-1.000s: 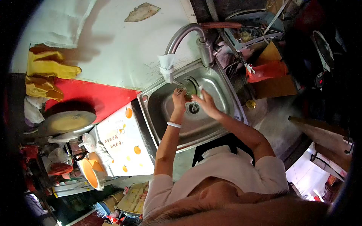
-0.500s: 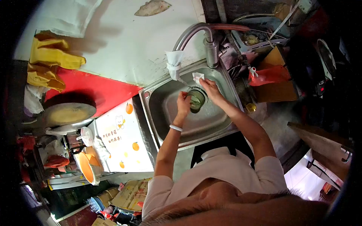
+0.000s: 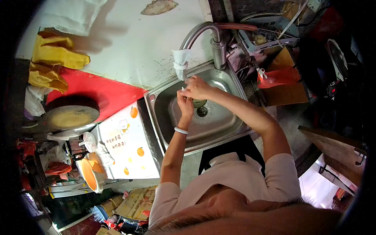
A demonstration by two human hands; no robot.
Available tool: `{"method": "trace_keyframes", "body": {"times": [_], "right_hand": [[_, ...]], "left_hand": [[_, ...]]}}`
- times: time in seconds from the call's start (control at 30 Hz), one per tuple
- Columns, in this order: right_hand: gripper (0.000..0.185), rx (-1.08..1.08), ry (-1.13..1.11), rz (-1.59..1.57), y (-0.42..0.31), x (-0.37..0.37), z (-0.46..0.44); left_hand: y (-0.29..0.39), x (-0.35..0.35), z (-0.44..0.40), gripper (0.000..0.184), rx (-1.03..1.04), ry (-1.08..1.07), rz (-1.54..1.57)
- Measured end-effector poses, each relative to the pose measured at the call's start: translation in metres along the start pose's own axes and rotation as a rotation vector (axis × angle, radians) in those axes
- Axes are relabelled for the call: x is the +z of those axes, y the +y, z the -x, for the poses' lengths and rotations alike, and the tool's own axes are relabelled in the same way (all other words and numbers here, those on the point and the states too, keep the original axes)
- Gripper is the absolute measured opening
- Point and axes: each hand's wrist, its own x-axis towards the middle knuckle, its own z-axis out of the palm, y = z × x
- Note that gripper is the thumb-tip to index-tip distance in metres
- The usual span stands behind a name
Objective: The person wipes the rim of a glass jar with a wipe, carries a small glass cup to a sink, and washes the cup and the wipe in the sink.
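Both hands meet over the steel sink [image 3: 164, 124], under the spout of the curved faucet [image 3: 196, 34]. My left hand [image 3: 185, 102] is closed at the side of a green, see-through cup-like container [image 3: 199, 103], whose upper part lies hidden under my right forearm and hand. My right hand [image 3: 197, 88] reaches across to the left with bent fingers, touching or almost touching the left fingertips. A small bit of white cloth or tissue [image 3: 183, 89] shows between the hands. White cloth [image 3: 180, 64] is wrapped around the spout end.
Left of the sink are a white panel with orange prints [image 3: 127, 145], a round board [image 3: 72, 116] and yellow rubber gloves [image 3: 58, 55]. A grey basket [image 3: 268, 33] and a cardboard box with a red bag [image 3: 280, 78] stand to the right.
My right hand has moved left with the white cloth, from beyond the container to my left hand beneath the spout. My left hand and the container have shifted slightly up and left, uncovering the drain.
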Motion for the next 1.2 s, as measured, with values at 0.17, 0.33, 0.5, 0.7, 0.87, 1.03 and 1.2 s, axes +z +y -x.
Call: {"method": "trace_keyframes", "body": {"times": [0.17, 0.33, 0.5, 0.7, 0.87, 1.03, 1.2], "right_hand": [[0.039, -0.056, -0.135, 0.111, -0.007, -0.025, -0.008], [0.045, 0.272, -0.141, -0.521, 0.019, -0.009, 0.014], [0.048, 0.347, 0.378, -0.85, 0.011, 0.057, 0.076], [0.048, 0.481, 0.634, -0.792, -0.032, 0.085, 0.086], [0.052, 0.501, -0.071, -0.672, 0.001, 0.009, 0.025], [0.049, -0.17, -0.353, -0.122, 0.069, 0.043, -0.04], [0.064, 0.205, -0.373, -0.51, 0.057, 0.046, -0.005]], "left_hand": [[-0.007, -0.005, -0.008, 0.013, 0.056, 0.028, -0.02], [0.028, 0.004, 0.002, 0.014, -0.167, 0.113, 0.067], [0.021, 0.009, 0.003, 0.012, -0.313, 0.303, 0.219], [0.003, 0.009, -0.003, 0.016, -0.489, 0.223, 0.433], [0.036, 0.002, -0.007, 0.012, -0.594, 0.164, 0.329], [0.047, 0.006, -0.003, 0.011, -0.66, 0.085, 0.347], [0.034, 0.005, -0.005, 0.011, -0.708, 0.2, 0.419]]}}
